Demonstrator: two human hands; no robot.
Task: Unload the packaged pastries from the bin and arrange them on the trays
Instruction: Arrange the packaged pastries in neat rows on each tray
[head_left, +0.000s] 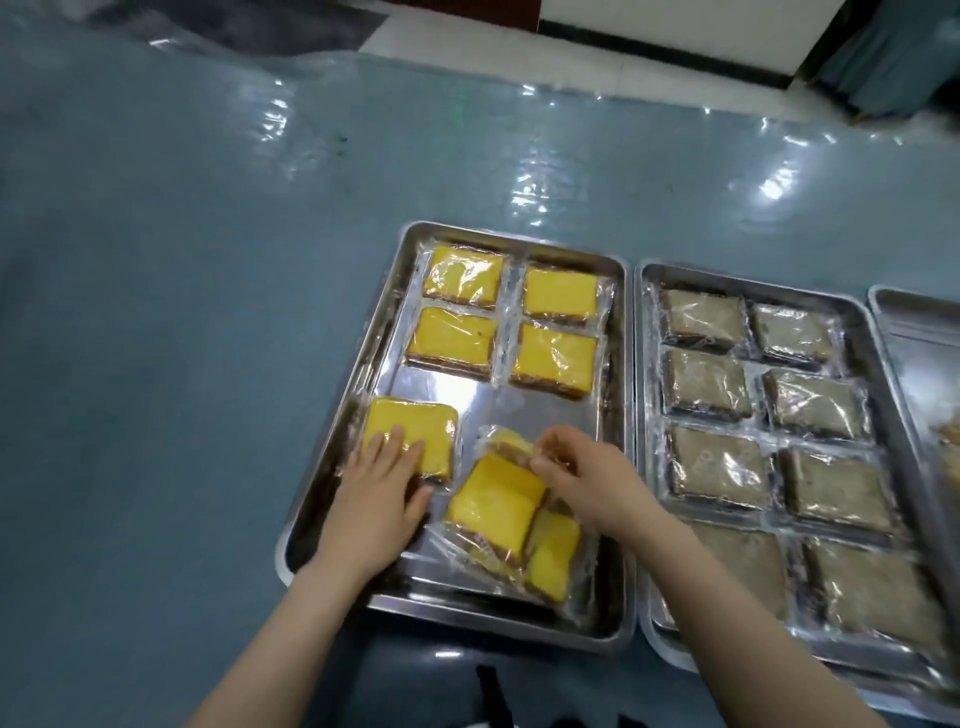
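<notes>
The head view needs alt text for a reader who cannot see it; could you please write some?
A left hand presses flat on a yellow pastry in a steel tray while the right hand pinches the wrapper of another from a loose pile. A second tray alongside holds brown pastries.

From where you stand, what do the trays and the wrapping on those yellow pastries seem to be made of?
The trays look like polished metal, probably stainless steel: silvery, with mirror-like reflections on the bare floor. The wrapping on the yellow pastries looks like thin clear plastic film: it crinkles, glints, and shows the pastry through it.
</notes>
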